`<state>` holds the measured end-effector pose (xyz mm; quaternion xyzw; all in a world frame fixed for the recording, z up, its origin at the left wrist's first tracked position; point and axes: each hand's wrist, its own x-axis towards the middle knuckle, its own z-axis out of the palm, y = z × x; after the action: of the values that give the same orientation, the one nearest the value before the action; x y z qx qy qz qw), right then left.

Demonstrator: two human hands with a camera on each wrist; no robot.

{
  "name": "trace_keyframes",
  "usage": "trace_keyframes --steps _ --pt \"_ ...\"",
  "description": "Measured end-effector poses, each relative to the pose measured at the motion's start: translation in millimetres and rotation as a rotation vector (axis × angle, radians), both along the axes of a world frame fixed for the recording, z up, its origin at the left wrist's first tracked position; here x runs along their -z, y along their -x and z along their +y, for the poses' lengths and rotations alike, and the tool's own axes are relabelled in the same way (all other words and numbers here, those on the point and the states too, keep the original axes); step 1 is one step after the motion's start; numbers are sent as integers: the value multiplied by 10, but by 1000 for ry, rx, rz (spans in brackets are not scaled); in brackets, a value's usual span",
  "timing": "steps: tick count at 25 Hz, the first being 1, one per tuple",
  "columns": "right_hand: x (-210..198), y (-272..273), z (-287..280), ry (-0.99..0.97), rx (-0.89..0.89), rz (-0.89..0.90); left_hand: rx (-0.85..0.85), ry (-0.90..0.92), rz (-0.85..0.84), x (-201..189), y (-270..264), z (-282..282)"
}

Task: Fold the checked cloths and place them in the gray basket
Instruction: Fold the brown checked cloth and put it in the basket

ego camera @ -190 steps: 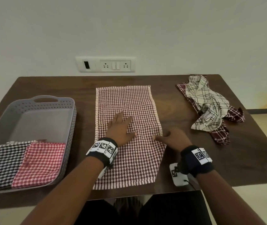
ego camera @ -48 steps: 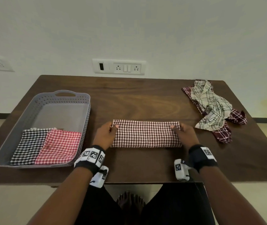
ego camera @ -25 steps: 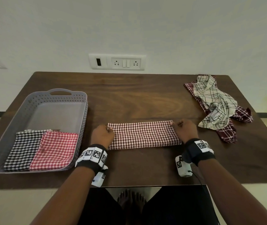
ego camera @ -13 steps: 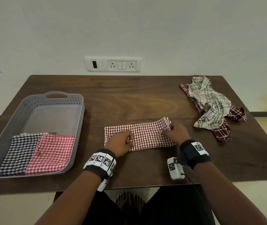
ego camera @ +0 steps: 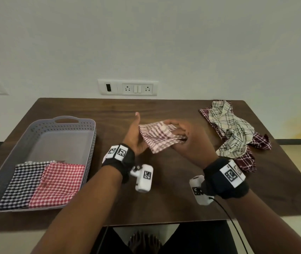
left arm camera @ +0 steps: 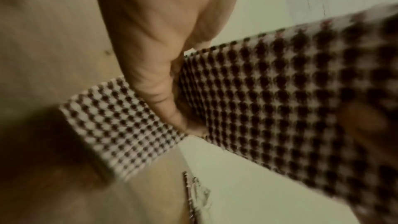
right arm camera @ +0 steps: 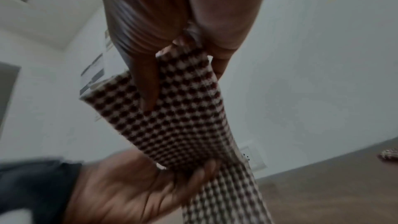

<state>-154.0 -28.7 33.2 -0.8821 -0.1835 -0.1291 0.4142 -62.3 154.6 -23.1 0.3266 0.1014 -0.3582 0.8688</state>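
A maroon-and-white checked cloth [ego camera: 159, 139] hangs in the air above the table's middle, partly folded, between both hands. My right hand [ego camera: 187, 142] pinches its right end between thumb and fingers; in the right wrist view the cloth [right arm camera: 183, 117] hangs from those fingers [right arm camera: 148, 81]. My left hand [ego camera: 137, 136] stands flat on edge with the thumb raised, fingers straight under the cloth's fold [left arm camera: 269, 91]. The gray basket [ego camera: 91, 143] sits at the left, holding a folded black checked cloth [ego camera: 21, 184] and a folded red checked cloth [ego camera: 60, 182] at its near end.
A loose pile of cream and dark red plaid cloths [ego camera: 232, 131] lies at the table's right rear. The brown wooden table [ego camera: 164, 198] is bare under the hands. A socket panel [ego camera: 127, 88] is on the wall behind.
The cloth was a long folded strip lying on the table. My right hand brought its right end toward the left, and both hands have now lifted it off the table.
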Motion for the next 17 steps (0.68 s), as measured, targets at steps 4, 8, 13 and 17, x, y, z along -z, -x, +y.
trace_keyframes --steps 4,8,13,17 --pt "199 121 -79 166 -45 -45 -114 -135 -100 -184 33 -16" --pt "714 391 -106 208 -108 68 -106 -1071 -291 417 193 263" --pt "1091 764 -90 180 -191 166 261 -997 -942 653 680 320" --pt "746 723 -51 90 -166 215 376 -882 -611 719 896 258"
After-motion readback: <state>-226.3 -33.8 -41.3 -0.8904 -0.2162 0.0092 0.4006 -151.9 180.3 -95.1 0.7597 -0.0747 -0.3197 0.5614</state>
